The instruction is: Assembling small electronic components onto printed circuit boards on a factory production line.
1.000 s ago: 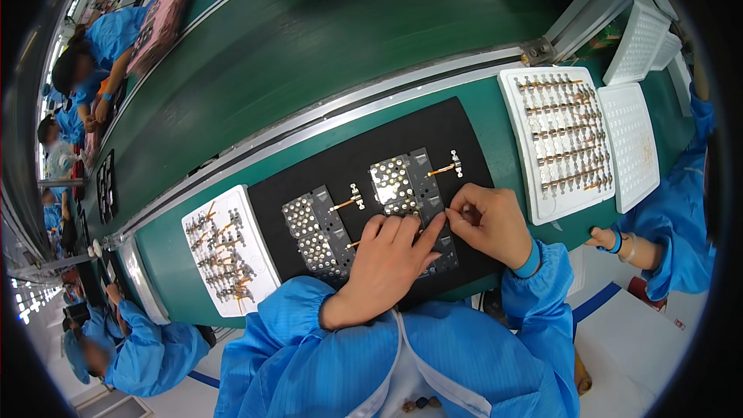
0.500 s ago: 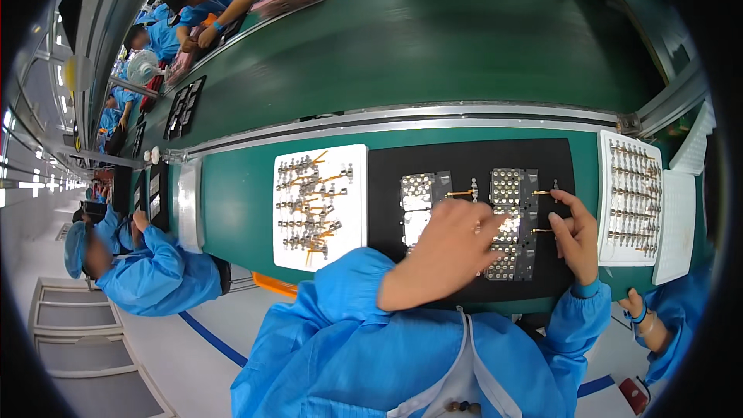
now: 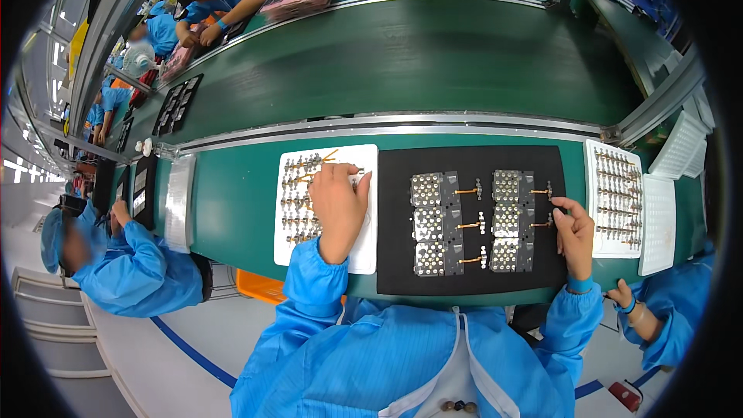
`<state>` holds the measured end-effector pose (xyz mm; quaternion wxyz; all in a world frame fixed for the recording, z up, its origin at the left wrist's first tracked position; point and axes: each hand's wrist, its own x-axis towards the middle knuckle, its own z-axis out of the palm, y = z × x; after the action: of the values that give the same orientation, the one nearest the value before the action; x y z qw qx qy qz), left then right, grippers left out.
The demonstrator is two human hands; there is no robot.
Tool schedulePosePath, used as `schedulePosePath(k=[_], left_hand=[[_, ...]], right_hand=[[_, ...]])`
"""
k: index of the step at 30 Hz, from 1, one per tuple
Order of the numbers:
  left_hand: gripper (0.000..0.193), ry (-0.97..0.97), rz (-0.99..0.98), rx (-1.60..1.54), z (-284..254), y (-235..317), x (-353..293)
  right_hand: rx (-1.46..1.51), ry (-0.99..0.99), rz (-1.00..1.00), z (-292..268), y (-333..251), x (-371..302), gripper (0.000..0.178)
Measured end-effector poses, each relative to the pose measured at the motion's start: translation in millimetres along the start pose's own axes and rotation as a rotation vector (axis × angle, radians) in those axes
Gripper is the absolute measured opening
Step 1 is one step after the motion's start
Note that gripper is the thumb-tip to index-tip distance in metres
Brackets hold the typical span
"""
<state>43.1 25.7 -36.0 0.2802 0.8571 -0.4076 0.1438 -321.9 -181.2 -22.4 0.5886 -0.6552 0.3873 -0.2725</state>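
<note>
My left hand (image 3: 339,205) is over the white tray (image 3: 371,220) of small parts with orange flex cables (image 3: 298,205). Its thumb stands apart from the bent fingers, whose tips are partly hidden. On a black mat (image 3: 472,282) lie two columns of dark circuit boards with round silver contacts: a left column (image 3: 438,224) and a right column (image 3: 512,220). Flex cables (image 3: 469,225) stick out to the right of the left column; two more (image 3: 542,224) project from the upper right boards. Close by their ends is my right hand (image 3: 574,236), fingers half bent, thumb and index slightly apart.
Right of the mat stands another white tray (image 3: 615,201) with rows of parts, beside an additional white tray (image 3: 658,224). A metal rail (image 3: 402,122) separates my bench from the green conveyor belt (image 3: 402,54). Co-workers in blue sit left (image 3: 147,263), right (image 3: 681,317) and opposite.
My left hand has moved left from above the boards to the white tray, uncovering both board columns. My right hand stays near the right column's cable ends. The view has shifted slightly.
</note>
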Motion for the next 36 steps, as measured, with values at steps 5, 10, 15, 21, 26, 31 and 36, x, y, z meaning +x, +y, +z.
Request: schedulePosePath(k=[5,10,15,21,26,31,36], left_hand=[[0.015,0.005,0.018,0.002,1,-1,2],[0.010,0.033,0.045,-0.051,-22,5,2],[0.004,-0.239,-0.062,-0.776,-71,44,-7],[0.019,-0.929,-0.505,-1.740,-57,73,-53],[0.027,-1.189,-0.841,-2.054,-48,85,-57],[0.026,-1.094,-0.726,-2.017,-37,86,-62],[0.015,-0.916,-0.528,-1.826,-31,93,-74]], right_hand=[[-0.085,0.039,-0.050,16,-21,-23,0.025],[-0.136,0.024,-0.097,34,-44,-43,0.022],[-0.217,-0.089,-0.204,62,-63,-55,0.023],[-0.190,-0.251,-0.348,112,-76,-49,0.024],[-0.128,-0.189,-0.423,127,-71,-49,0.030],[0.137,-0.227,-0.301,131,-62,-50,0.023],[0.468,-0.251,-0.103,137,-59,-50,0.014]])
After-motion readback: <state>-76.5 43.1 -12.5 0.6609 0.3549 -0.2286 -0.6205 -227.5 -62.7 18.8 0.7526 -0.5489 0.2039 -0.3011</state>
